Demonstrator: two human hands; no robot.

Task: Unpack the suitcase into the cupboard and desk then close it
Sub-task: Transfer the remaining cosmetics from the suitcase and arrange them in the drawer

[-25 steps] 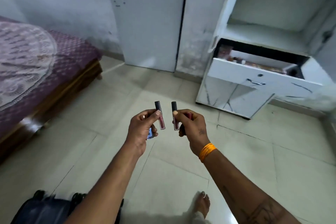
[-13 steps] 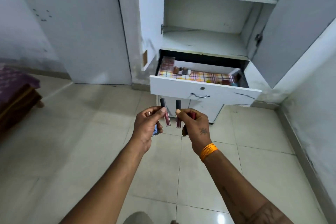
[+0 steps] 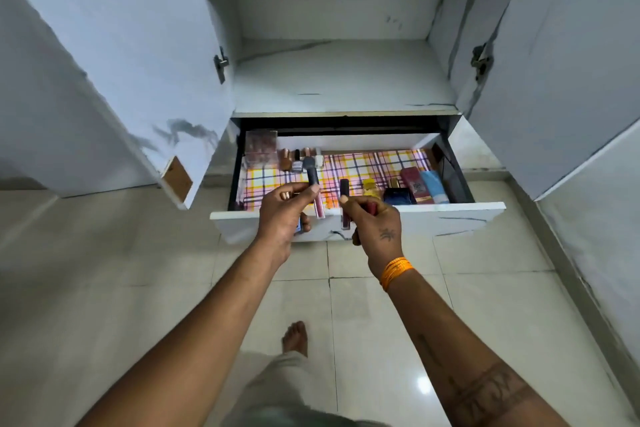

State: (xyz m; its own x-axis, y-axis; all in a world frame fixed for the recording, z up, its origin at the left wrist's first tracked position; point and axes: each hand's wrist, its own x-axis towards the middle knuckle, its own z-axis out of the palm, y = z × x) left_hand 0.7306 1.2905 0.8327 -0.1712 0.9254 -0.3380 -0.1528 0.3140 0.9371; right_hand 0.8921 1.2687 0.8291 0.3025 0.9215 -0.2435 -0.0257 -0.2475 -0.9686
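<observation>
The left hand [image 3: 284, 215] is pinching a pink lip-gloss tube [image 3: 316, 191], and the right hand [image 3: 372, 222] is gripping a darker tube [image 3: 344, 206], perhaps with a second item. Both are hovering over the open drawer [image 3: 450, 210]; lowering them onto its checked liner [image 3: 360, 166] seems next.

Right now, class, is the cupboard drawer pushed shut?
No. The drawer is pulled out, showing its checked liner and cosmetics inside, while the left hand and right hand hold lip gloss tubes above its front.
</observation>
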